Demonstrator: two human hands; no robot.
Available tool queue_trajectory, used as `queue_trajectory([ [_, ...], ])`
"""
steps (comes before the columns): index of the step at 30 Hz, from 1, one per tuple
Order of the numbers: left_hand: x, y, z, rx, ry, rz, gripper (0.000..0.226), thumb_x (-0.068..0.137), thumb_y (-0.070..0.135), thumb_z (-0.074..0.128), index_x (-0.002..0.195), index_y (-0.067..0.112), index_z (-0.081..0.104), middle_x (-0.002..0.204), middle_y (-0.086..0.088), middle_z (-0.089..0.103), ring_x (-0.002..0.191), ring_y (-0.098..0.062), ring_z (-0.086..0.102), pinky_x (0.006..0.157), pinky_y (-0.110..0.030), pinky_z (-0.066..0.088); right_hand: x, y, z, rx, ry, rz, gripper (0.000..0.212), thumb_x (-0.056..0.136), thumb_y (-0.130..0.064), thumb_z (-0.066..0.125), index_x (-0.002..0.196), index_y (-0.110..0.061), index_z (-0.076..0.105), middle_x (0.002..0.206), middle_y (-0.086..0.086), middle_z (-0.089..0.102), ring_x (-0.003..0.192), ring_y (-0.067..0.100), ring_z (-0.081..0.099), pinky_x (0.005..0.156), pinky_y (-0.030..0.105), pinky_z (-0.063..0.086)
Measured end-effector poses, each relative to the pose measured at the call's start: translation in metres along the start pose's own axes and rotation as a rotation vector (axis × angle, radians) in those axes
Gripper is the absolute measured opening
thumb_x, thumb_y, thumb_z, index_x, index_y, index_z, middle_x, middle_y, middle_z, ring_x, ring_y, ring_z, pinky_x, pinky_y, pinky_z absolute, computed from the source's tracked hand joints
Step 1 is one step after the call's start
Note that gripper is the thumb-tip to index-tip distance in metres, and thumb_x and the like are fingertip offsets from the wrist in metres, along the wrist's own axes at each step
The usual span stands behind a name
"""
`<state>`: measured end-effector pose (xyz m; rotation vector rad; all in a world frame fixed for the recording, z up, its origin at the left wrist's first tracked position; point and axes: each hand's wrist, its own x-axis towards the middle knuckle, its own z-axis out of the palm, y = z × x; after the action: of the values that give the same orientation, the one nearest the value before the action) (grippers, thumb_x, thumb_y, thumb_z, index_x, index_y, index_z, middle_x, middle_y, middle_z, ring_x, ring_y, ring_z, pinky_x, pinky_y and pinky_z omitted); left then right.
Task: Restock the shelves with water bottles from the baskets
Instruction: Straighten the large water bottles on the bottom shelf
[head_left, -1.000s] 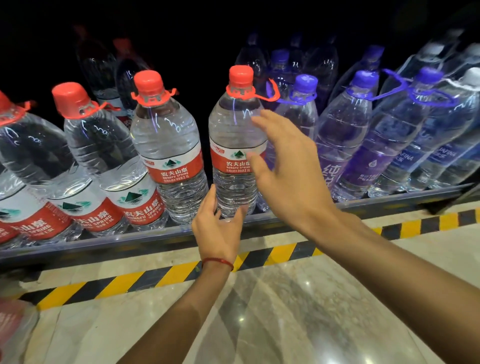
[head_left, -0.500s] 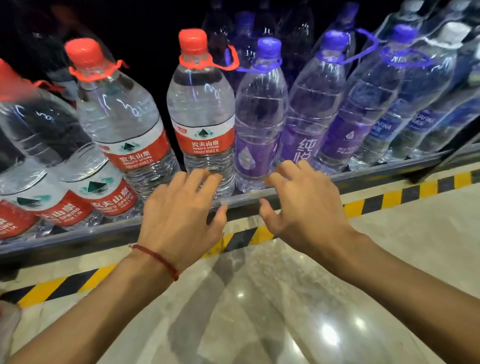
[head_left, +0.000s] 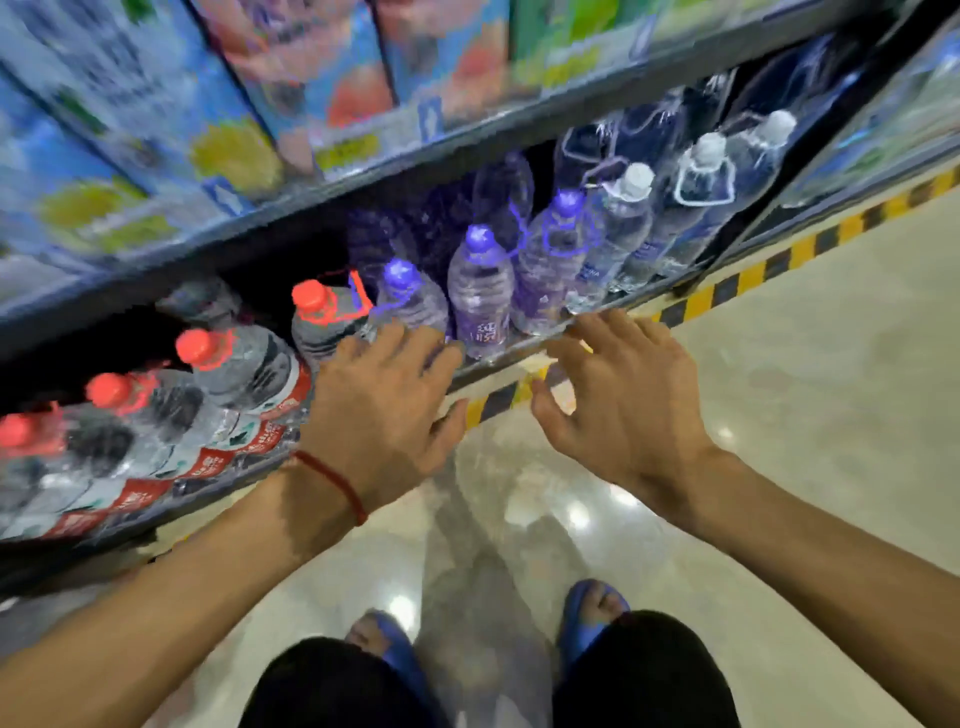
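Two feet in blue sandals (head_left: 592, 608) stand on the shiny floor (head_left: 779, 415). Past them the left hand (head_left: 384, 410) and right hand (head_left: 623, 395) are spread wide, holding nothing, by the low shelf (head_left: 498, 361) edge. On it stand red-capped bottles (head_left: 244, 364) left, purple-capped bottles (head_left: 480, 291) middle, white-capped bottles (head_left: 623, 218) right. Blurry boxes (head_left: 311, 67) sit above.

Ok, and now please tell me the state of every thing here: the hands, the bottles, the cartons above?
left hand, open, fingers spread, holds nothing.
right hand, open, holds nothing, fingertips near the edge of the bottom shelf.
red-capped bottles, capped, standing on the bottom shelf.
purple-capped bottles, capped, standing beside them.
white-capped bottles, capped, standing further right.
cartons, on the upper shelf, too blurred for more.
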<state>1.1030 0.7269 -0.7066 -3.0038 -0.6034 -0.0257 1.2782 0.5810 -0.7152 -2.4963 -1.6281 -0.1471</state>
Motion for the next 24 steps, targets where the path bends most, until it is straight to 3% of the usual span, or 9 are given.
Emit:
queue_trajectory([
  [4,0.014,0.013,-0.117,-0.039,-0.068,0.045,0.048,0.093,0.049,0.049,0.126,0.016,0.062,0.121,-0.008,0.062,0.108,-0.035,0.057,0.083,-0.047,0.044,-0.005,0.016,-0.129,-0.025,-0.104,0.150,0.045,0.090,-0.050,0.049,0.102,-0.014,0.073,0.099,0.007,0.069,0.099,0.035,0.061,0.086,0.046,0.042],
  [7,0.031,0.028,-0.205,-0.046,-0.119,0.052,0.053,0.091,0.052,0.046,0.130,0.019,0.059,0.128,-0.007,0.059,0.112,-0.035,0.054,0.083,-0.048,0.046,-0.016,0.024,-0.223,0.033,-0.056,0.311,0.040,0.090,-0.049,0.052,0.104,-0.017,0.073,0.102,0.004,0.069,0.103,0.033,0.061,0.093,0.045,0.041],
  [12,0.044,0.053,-0.322,-0.114,-0.140,0.142,0.056,0.090,0.051,0.042,0.127,0.015,0.062,0.125,-0.008,0.061,0.110,-0.035,0.056,0.082,-0.048,0.047,-0.046,0.014,-0.340,0.041,-0.032,0.528,0.043,0.088,-0.049,0.055,0.105,-0.014,0.075,0.105,0.004,0.071,0.101,0.032,0.063,0.089,0.045,0.046],
  [18,0.037,0.078,-0.399,-0.098,-0.131,0.417,0.055,0.090,0.052,0.040,0.127,0.017,0.061,0.124,-0.006,0.061,0.110,-0.031,0.057,0.084,-0.046,0.048,-0.087,-0.028,-0.414,-0.019,0.102,0.699,0.037,0.087,-0.046,0.062,0.104,-0.016,0.076,0.103,0.002,0.072,0.102,0.031,0.064,0.089,0.043,0.043],
  [24,0.016,0.108,-0.436,-0.079,-0.124,0.636,0.055,0.090,0.051,0.047,0.130,0.017,0.060,0.131,-0.007,0.059,0.113,-0.033,0.055,0.085,-0.046,0.046,-0.143,-0.058,-0.459,-0.086,0.131,0.900,0.040,0.090,-0.046,0.057,0.106,-0.015,0.076,0.107,0.004,0.072,0.105,0.032,0.063,0.092,0.045,0.043],
])
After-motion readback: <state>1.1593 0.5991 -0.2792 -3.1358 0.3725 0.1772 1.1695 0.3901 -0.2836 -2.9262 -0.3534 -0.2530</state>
